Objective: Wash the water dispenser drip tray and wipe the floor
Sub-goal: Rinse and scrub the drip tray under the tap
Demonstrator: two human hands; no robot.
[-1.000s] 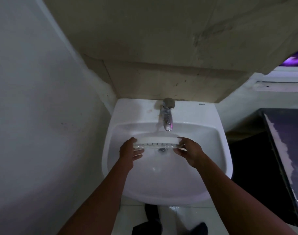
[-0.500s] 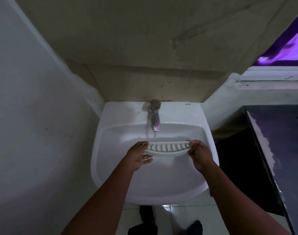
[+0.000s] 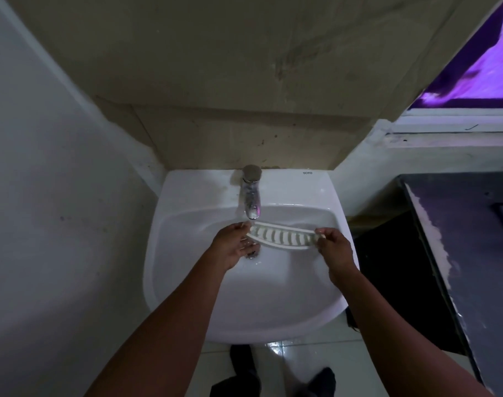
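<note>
A white slatted drip tray (image 3: 284, 239) is held level over the bowl of a white wall-mounted sink (image 3: 184, 285), just in front of the spout of the chrome tap (image 3: 251, 196) that stands at the middle of the sink's back ledge. The left hand (image 3: 229, 249) holds the tray's end nearer the sink's left wall: its fingers (image 3: 246, 245) are curled under that end, with the thumb lying on top. The right hand (image 3: 335, 252) takes the opposite end, near the sink's right wall, and its fingers (image 3: 322, 233) are pinched together on the tray's rim. Both forearms reach in over the sink's front edge. Under the left hand, at the bottom of the bowl, part of the drain (image 3: 251, 255) shows. Whether water is running from the spout cannot be told. Below the sink's front edge lies a pale glossy tiled floor (image 3: 304, 353), with the person's dark-clad feet (image 3: 243, 365) on it. To the sink's right stands a dark worktop (image 3: 473, 267) with a chipped pale edge.
</note>
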